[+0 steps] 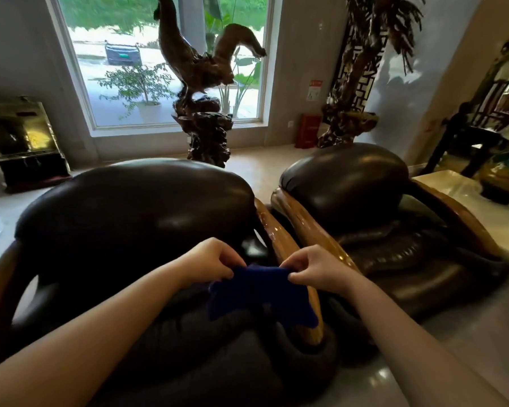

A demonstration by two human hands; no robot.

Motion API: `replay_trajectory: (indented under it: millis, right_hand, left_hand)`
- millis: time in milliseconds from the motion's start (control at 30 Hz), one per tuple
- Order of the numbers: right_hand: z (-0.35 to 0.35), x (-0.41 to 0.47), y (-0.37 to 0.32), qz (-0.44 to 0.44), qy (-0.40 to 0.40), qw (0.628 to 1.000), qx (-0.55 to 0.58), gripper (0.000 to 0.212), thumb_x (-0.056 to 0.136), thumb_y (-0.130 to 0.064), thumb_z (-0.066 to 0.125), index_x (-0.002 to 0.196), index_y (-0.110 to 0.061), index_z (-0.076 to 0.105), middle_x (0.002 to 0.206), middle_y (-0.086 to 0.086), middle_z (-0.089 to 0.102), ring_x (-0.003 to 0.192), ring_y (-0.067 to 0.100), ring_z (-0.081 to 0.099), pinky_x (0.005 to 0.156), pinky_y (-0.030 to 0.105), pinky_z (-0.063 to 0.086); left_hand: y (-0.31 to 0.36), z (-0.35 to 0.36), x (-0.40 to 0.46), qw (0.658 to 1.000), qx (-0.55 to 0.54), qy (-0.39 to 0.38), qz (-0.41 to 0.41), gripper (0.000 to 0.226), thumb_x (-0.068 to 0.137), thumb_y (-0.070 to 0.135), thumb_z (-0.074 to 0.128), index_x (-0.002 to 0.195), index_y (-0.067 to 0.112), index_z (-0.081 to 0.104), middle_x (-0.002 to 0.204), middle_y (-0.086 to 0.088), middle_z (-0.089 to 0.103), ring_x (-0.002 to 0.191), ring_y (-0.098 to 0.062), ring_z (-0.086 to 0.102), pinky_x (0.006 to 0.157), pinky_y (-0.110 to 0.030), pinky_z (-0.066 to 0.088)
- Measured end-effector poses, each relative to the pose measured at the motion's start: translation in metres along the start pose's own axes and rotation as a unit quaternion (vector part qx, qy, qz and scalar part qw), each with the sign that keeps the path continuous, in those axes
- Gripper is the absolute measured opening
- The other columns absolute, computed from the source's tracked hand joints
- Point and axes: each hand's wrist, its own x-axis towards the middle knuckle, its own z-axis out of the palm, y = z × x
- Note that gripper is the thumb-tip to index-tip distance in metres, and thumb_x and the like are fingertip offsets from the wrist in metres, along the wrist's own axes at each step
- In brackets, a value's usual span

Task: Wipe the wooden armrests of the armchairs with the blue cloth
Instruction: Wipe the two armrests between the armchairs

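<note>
Two dark leather armchairs stand side by side: the left armchair (135, 212) just below me, the right armchair (347, 183) beyond it. Their glossy wooden armrests meet in the middle: the left chair's right armrest (276, 233) and the right chair's left armrest (312, 227). A dark blue cloth (259, 295) hangs spread over the near part of the left chair's right armrest. My left hand (209, 259) pinches its upper left corner, and my right hand (315, 268) pinches its upper right corner.
A tall carved wooden sculpture (206, 83) stands before the window behind the chairs. A second carved stand (350, 118) is to its right, beside a red box (307, 130). A pale table (453, 186) with a dark vase sits at right. A metallic cabinet (24, 142) stands at left.
</note>
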Motion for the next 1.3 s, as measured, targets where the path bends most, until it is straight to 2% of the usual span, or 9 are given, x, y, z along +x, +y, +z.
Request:
replay_trajectory:
  millis: [100, 233, 400, 567, 633, 733, 1000, 1133, 1300]
  right_hand:
    - [-0.017, 0.009, 0.047, 0.031, -0.009, 0.999, -0.014, 0.020, 0.079, -0.015, 0.065, 0.095, -0.026, 0.068, 0.092, -0.004, 0.071, 0.085, 0.005, 0.067, 0.075, 0.024, 0.056]
    - [-0.062, 0.025, 0.097, 0.063, -0.018, 0.997, -0.029, 0.019, 0.077, -0.015, 0.066, 0.092, -0.027, 0.068, 0.091, -0.006, 0.070, 0.084, 0.006, 0.067, 0.072, 0.022, 0.055]
    - [-0.123, 0.050, 0.139, 0.057, -0.016, 0.998, -0.035, 0.020, 0.075, -0.015, 0.065, 0.083, -0.033, 0.066, 0.083, -0.007, 0.070, 0.077, 0.004, 0.067, 0.063, 0.018, 0.054]
    - [-0.168, 0.096, 0.175, 0.021, -0.037, 0.998, -0.046, 0.021, 0.077, -0.017, 0.067, 0.082, -0.037, 0.063, 0.083, -0.008, 0.069, 0.076, -0.004, 0.065, 0.062, 0.018, 0.053]
    - [-0.182, 0.119, 0.188, 0.002, -0.048, 0.997, -0.058, 0.022, 0.077, -0.016, 0.067, 0.080, -0.038, 0.062, 0.082, -0.010, 0.068, 0.075, -0.006, 0.064, 0.060, 0.016, 0.052]
    - [-0.202, 0.159, 0.212, -0.030, -0.071, 0.995, -0.068, 0.023, 0.077, -0.016, 0.067, 0.081, -0.038, 0.061, 0.081, -0.011, 0.068, 0.074, -0.005, 0.065, 0.059, 0.015, 0.051]
    - [-0.215, 0.252, 0.273, -0.083, -0.133, 0.986, -0.065, 0.021, 0.078, -0.013, 0.068, 0.093, -0.027, 0.063, 0.086, -0.008, 0.066, 0.080, 0.005, 0.064, 0.065, 0.019, 0.053]
    - [-0.203, 0.286, 0.303, -0.078, -0.154, 0.982, -0.071, 0.023, 0.079, -0.014, 0.067, 0.100, -0.023, 0.064, 0.087, -0.009, 0.065, 0.081, 0.004, 0.064, 0.064, 0.018, 0.053]
    - [-0.184, 0.334, 0.334, -0.065, -0.171, 0.979, -0.084, 0.023, 0.079, -0.015, 0.066, 0.100, -0.025, 0.063, 0.088, -0.010, 0.063, 0.082, 0.004, 0.063, 0.064, 0.019, 0.052]
  left_hand:
    - [-0.002, 0.041, 0.042, 1.000, 0.002, -0.018, -0.012, 0.038, 0.067, -0.006, 0.060, 0.085, 0.025, 0.075, 0.073, 0.010, 0.071, 0.062, 0.002, 0.064, 0.057, -0.011, 0.050]
    - [0.017, 0.077, 0.104, 0.999, -0.009, -0.043, -0.022, 0.038, 0.068, -0.004, 0.060, 0.085, 0.026, 0.075, 0.083, 0.003, 0.074, 0.074, -0.005, 0.067, 0.068, -0.017, 0.055]
    - [0.054, 0.091, 0.163, 0.998, -0.031, -0.042, -0.042, 0.043, 0.070, -0.006, 0.059, 0.073, 0.035, 0.073, 0.075, 0.006, 0.072, 0.069, -0.006, 0.066, 0.061, -0.015, 0.053]
    - [0.077, 0.093, 0.218, 0.996, -0.032, -0.021, -0.078, 0.033, 0.075, -0.003, 0.060, 0.092, 0.022, 0.074, 0.090, 0.000, 0.074, 0.082, -0.013, 0.068, 0.067, -0.020, 0.055]
    - [0.083, 0.096, 0.237, 0.994, -0.039, -0.004, -0.098, 0.033, 0.076, -0.003, 0.059, 0.094, 0.020, 0.073, 0.091, 0.000, 0.073, 0.083, -0.012, 0.068, 0.068, -0.020, 0.055]
    - [0.085, 0.105, 0.265, 0.990, -0.053, 0.031, -0.128, 0.034, 0.076, -0.003, 0.059, 0.097, 0.019, 0.072, 0.094, -0.001, 0.073, 0.087, -0.012, 0.068, 0.077, -0.028, 0.057]
    - [0.055, 0.134, 0.334, 0.970, -0.085, 0.100, -0.206, 0.037, 0.076, -0.001, 0.061, 0.096, 0.028, 0.071, 0.094, 0.005, 0.071, 0.089, -0.007, 0.066, 0.083, -0.032, 0.056]
    - [0.026, 0.146, 0.360, 0.966, -0.091, 0.089, -0.226, 0.036, 0.076, 0.000, 0.062, 0.095, 0.029, 0.070, 0.094, 0.004, 0.071, 0.089, -0.007, 0.067, 0.083, -0.032, 0.056]
    - [-0.018, 0.156, 0.401, 0.966, -0.074, 0.062, -0.241, 0.035, 0.078, 0.001, 0.061, 0.099, 0.027, 0.068, 0.097, 0.005, 0.068, 0.093, -0.007, 0.064, 0.084, -0.031, 0.055]
